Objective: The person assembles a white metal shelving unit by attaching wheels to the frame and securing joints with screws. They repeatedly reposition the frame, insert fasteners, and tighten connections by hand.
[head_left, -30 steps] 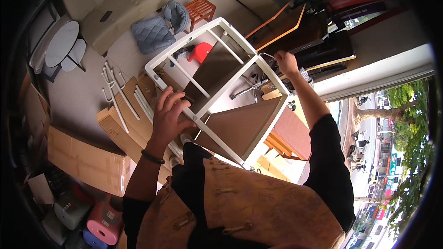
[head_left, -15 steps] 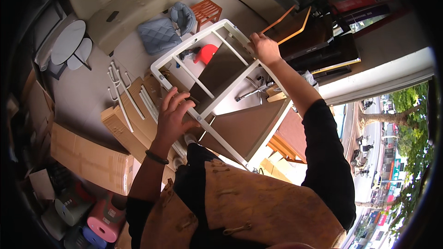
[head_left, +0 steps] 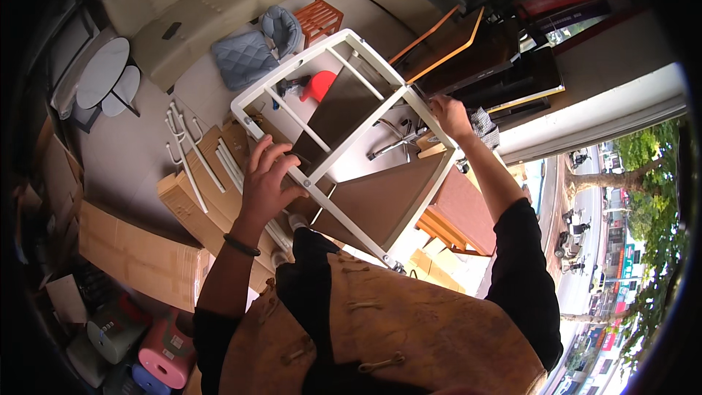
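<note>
A white metal rack frame [head_left: 316,172] with crossbars stands tilted in front of me. Brown panels [head_left: 380,201] fill parts of it. My left hand [head_left: 265,179] grips its left rail, the fingers bent over the tube and the thumb on the near side. A dark band circles that wrist. Beside the right rail, my right hand [head_left: 452,118] is closed with its fingers curled in. Its fingertips are close to the tube's outer side, and whatever they pinch is hidden.
Flattened cardboard and a carton [head_left: 139,256] lie at left with white tubes [head_left: 191,157]. Behind the rack are a red stool [head_left: 319,85], grey cushions [head_left: 245,58] and a beige sofa [head_left: 219,22]. Dark panels [head_left: 504,77] lean at right. Plastic stools [head_left: 167,347] stand lower left.
My right hand has moved down along the right rail, nearer to me, away from the far crossbar joint. My left hand keeps its place on the left rail. The whole view has shifted slightly.
</note>
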Demonstrator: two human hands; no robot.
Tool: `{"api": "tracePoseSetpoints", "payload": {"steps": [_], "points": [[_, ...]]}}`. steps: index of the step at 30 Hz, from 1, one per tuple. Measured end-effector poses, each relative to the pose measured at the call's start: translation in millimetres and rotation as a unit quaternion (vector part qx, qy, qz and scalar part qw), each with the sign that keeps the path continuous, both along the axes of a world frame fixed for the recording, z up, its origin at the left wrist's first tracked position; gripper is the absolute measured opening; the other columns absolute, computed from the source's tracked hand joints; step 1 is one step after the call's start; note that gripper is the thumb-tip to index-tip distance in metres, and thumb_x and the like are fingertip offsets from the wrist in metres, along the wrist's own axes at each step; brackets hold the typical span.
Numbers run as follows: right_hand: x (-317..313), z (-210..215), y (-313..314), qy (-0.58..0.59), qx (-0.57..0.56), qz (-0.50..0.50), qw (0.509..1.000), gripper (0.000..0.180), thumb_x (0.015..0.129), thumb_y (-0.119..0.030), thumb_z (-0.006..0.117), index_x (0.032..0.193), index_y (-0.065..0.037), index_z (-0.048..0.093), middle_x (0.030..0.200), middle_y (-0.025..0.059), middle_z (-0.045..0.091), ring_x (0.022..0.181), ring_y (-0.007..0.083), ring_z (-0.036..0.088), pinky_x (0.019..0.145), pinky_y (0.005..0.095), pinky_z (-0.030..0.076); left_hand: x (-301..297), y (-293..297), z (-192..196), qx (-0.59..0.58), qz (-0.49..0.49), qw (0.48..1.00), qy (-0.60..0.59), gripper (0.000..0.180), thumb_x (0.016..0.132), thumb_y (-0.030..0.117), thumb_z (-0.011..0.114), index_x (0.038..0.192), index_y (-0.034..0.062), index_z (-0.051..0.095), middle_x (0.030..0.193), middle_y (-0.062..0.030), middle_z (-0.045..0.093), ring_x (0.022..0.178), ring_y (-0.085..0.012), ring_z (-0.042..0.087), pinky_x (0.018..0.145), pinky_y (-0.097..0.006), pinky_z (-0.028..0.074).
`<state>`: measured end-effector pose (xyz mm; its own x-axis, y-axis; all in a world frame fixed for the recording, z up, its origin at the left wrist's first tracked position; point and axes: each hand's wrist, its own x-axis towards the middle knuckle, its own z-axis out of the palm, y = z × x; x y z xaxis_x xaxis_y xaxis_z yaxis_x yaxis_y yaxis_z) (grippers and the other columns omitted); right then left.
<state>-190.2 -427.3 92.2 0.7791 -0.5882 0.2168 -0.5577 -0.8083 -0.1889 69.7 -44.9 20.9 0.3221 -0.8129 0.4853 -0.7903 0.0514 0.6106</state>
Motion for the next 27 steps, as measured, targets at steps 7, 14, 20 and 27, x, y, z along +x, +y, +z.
{"api": "tracePoseSetpoints", "payload": {"steps": [7, 14, 20, 27], "points": [[50.9, 17.3, 40.9, 0.056, -0.088, 0.093, 0.990, 0.026, 0.084, -0.030, 0.071, 0.087, -0.005, 0.062, 0.087, 0.0135, 0.065, 0.079, 0.0360, 0.065, 0.069, 0.0437, 0.053, -3.0, 1.3, 3.6, 0.000, 0.014, 1.000, 0.005, 0.060, 0.052, 0.027, 0.089, 0.105, 0.0139, 0.065, 0.128, -0.0035, 0.057, 0.136, -0.0350, 0.037, 0.110, -0.049, 0.035], [143.7, 14.2, -8.0, 0.072, -0.079, -0.037, 0.994, 0.026, 0.087, -0.029, 0.065, 0.107, -0.014, 0.059, 0.097, 0.0163, 0.069, 0.092, 0.0352, 0.068, 0.076, 0.0459, 0.055, -2.9, 1.9, 3.5, 0.008, 0.020, 1.000, 0.002, 0.059, 0.052, 0.026, 0.090, 0.105, 0.0149, 0.065, 0.129, -0.0016, 0.057, 0.137, -0.0333, 0.037, 0.109, -0.049, 0.035], [113.6, -3.1, -65.5, -0.001, 0.035, -0.240, 0.970, 0.026, 0.087, -0.027, 0.057, 0.101, -0.012, 0.073, 0.090, 0.0148, 0.072, 0.091, 0.0318, 0.070, 0.081, 0.0406, 0.056, -2.0, 1.4, 4.0, 0.016, 0.023, 1.000, -0.013, 0.059, 0.052, 0.025, 0.090, 0.104, 0.0153, 0.065, 0.130, -0.0016, 0.057, 0.137, -0.0334, 0.038, 0.108, -0.048, 0.035], [25.6, -10.0, -23.6, -0.076, 0.107, -0.207, 0.970, 0.036, 0.092, -0.034, 0.053, 0.083, -0.002, 0.068, 0.074, 0.0191, 0.067, 0.076, 0.0380, 0.068, 0.072, 0.0444, 0.054, -2.6, 0.9, 3.5, 0.008, 0.026, 1.000, -0.011, 0.057, 0.053, 0.025, 0.089, 0.103, 0.0152, 0.065, 0.129, -0.0030, 0.057, 0.137, -0.0340, 0.038, 0.110, -0.048, 0.034]]}}
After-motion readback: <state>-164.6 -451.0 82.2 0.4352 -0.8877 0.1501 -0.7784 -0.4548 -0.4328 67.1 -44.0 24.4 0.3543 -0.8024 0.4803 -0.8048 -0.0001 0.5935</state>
